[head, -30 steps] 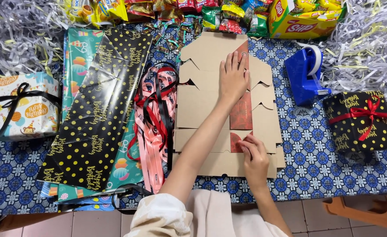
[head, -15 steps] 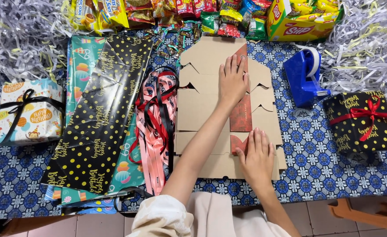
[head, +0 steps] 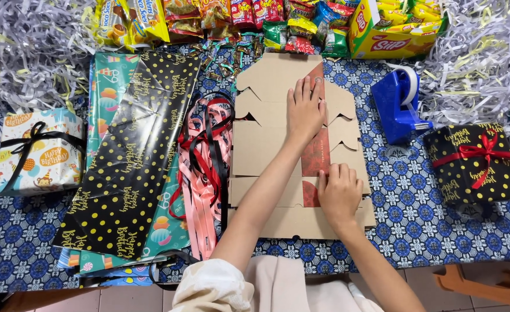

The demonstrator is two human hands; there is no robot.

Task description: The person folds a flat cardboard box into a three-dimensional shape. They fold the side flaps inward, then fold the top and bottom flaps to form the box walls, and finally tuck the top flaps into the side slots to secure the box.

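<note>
A stack of flat brown cardboard box blanks (head: 266,144) lies on the blue patterned tablecloth (head: 417,202). A red printed panel (head: 316,153) shows down its middle. My left hand (head: 304,110) lies flat and open on the upper part of the cardboard, its fingers over the top of the red panel. My right hand (head: 339,193) rests lower down. Its bent fingertips press on the red panel's lower part, and I see nothing gripped in it.
Left of the cardboard lie red, pink and black ribbons (head: 206,156) and sheets of black dotted wrapping paper (head: 130,156). A wrapped gift (head: 38,150) sits far left and a black gift with a red bow (head: 477,164) far right. A blue tape dispenser (head: 399,104), snack packets (head: 266,17) and shredded paper (head: 480,63) line the back.
Both hands stay pressed on the cardboard in nearly the same spots. My right hand's fingers have crept slightly up the red panel. The view has shifted a little.
</note>
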